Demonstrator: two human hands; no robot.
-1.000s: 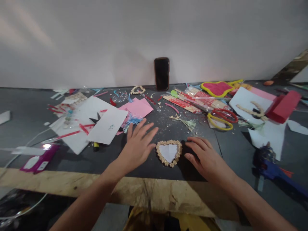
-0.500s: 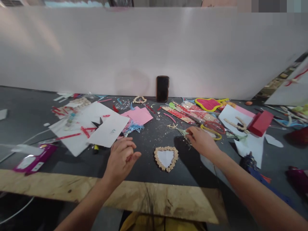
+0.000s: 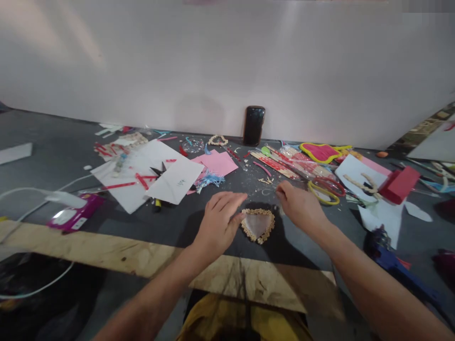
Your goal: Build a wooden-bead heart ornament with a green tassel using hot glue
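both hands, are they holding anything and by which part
The left hand is open and holds nothing, its thumb at the heart. The right hand seems pinched near a thin pale loop; whether it holds anything cannot be told.

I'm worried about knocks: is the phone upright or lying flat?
Upright: the phone stands on its short edge, the white panel behind it.

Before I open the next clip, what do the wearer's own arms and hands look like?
The left hand and right hand are ungloved, with no rings visible. Each forearm is bare, without sleeve, watch or bracelet in view. Yellow cloth, probably clothing, shows below.
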